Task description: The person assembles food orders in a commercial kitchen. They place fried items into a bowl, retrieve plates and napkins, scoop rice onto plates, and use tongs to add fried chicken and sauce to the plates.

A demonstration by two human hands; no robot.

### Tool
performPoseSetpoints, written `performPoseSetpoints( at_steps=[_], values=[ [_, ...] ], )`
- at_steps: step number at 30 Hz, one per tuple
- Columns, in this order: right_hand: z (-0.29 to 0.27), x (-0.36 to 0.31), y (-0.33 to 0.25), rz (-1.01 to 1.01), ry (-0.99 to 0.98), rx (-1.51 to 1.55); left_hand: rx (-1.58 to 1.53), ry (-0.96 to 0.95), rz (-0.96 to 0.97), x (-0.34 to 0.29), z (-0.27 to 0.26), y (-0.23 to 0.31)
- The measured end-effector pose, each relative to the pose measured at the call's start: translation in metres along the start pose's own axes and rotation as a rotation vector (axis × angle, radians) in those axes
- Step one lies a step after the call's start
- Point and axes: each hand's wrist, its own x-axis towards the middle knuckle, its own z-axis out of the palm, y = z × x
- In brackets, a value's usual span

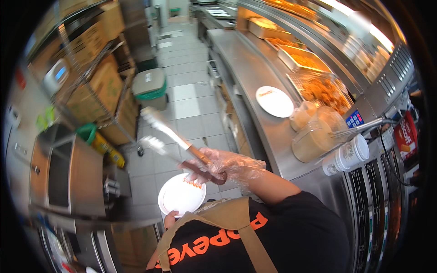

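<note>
My right hand (pixel 230 164), in a clear plastic glove, is closed around the brown handles of metal tongs (pixel 169 133). The tongs' scalloped tips point up and left, spread apart, with nothing between them. Below them, close to my body, my bare left hand (pixel 170 220) holds a round white lid-like piece (pixel 182 199) with orange print by its near edge. Only part of that hand shows; the remaining fingers are hidden under the piece. A similar white round piece (pixel 274 101) lies on the steel counter (pixel 241 59) to the right.
Trays of fried food (pixel 325 93) sit under the warmer at the right. Nearer stand a clear jug of tan liquid (pixel 314 141) and white tubs (pixel 347 155). At left are a wire shelf of cardboard boxes (pixel 102 84), a lidded bin (pixel 149 82) and a steel sink (pixel 68 173).
</note>
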Motion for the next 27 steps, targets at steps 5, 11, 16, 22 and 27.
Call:
performPoseSetpoints(
  at_steps=[5, 11, 16, 22, 27],
  values=[
    [-0.120, -0.039, -0.080, -0.609, 0.803, -0.060, -0.433, -0.341, -0.064, 0.047, 0.133, 0.134],
    [-0.232, -0.067, -0.212, -1.191, 1.415, 0.025, -0.438, -0.648, 0.044, 0.103, 0.225, 0.261],
    [-0.303, -0.138, -0.258, -1.645, 1.062, 0.234, -0.195, -0.712, -0.014, 0.204, 0.285, 0.356],
    [-0.347, -0.199, -0.288, -1.903, 1.220, 0.425, 0.087, -0.893, -0.036, 0.299, 0.396, 0.465],
    [-0.351, -0.230, -0.288, -1.633, 1.733, 0.292, 0.186, -1.016, -0.071, 0.349, 0.502, 0.489]
  ],
)
